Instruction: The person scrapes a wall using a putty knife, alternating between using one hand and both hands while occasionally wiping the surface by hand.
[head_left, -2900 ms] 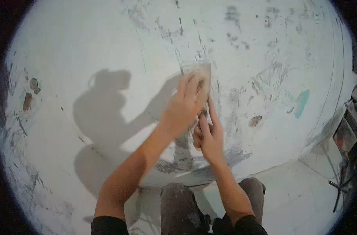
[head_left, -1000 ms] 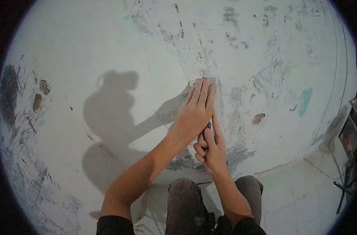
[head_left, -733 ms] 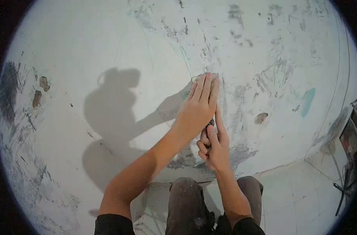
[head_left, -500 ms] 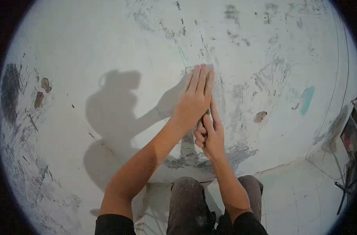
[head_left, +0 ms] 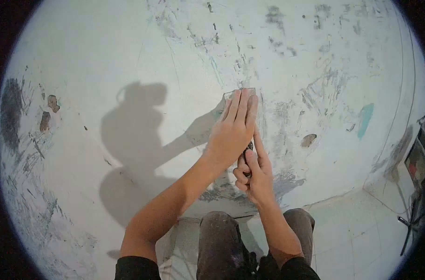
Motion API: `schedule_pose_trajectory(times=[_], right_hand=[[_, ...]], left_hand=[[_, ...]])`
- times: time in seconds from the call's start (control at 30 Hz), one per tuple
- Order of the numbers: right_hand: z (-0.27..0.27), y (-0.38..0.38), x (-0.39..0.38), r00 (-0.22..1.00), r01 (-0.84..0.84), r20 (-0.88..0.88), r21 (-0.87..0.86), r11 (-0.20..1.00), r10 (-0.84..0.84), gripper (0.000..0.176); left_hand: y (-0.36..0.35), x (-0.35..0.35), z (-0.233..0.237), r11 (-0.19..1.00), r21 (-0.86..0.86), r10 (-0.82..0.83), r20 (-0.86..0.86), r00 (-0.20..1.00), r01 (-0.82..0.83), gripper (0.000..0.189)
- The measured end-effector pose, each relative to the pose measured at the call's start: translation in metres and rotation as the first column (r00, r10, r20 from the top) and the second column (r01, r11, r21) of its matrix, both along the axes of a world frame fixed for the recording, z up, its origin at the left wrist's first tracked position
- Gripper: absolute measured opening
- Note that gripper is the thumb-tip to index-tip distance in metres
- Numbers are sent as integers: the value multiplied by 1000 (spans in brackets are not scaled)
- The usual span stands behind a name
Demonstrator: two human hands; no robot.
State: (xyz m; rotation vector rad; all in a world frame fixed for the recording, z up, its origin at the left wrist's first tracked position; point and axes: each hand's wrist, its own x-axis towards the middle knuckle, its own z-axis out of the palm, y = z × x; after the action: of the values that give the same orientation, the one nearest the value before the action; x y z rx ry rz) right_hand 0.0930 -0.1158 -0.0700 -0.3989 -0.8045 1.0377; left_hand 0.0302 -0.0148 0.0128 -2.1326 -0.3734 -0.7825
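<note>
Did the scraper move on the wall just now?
Yes. The scraper slid a little down the wall, closer to the level of the brown chip.

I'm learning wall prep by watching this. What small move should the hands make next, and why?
Probably a short push of the flat metal scraper blade upward: the left hand lies flat on it, the right hand grips its handle, and grey scuffs on the white wall sit just above its edge.

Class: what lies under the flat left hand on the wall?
A scraper blade, flat against the wall; only its top edge shows beyond the fingers. The rest is covered by the left hand. The right hand grips its handle below.
</note>
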Motion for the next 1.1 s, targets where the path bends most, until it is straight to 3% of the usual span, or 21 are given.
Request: schedule_pose_trajectory(times=[0.53,0.67,0.73,0.8,0.83,0.93,1.0,1.1], right_hand=[[10,11,-1,1000,-14,15,98,995,13,61],[12,19,-7,997,58,38,63,996,-61,60],[23,30,-4,996,74,38,86,994,-77,60],[53,44,2,997,34,64,252,967,-52,60],[66,43,5,993,37,96,273,961,-66,60],[83,29,2,994,53,82,248,967,-75,61],[68,17,0,986,92,112,236,967,-121,60],[46,-3,-2,999,39,32,97,995,-42,60]], left_hand=[[10,-3,13,999,34,-26,69,997,24,66],[16,-2,15,997,78,-8,52,999,4,65],[21,1,29,996,93,-16,64,998,10,67],[24,5,64,987,163,-17,129,991,-4,70],[22,5,79,992,118,-57,150,987,39,71],[15,3,92,990,138,-56,126,990,38,69],[7,1,78,989,147,-47,127,991,28,68],[-6,-2,48,996,75,-61,78,995,55,66]])
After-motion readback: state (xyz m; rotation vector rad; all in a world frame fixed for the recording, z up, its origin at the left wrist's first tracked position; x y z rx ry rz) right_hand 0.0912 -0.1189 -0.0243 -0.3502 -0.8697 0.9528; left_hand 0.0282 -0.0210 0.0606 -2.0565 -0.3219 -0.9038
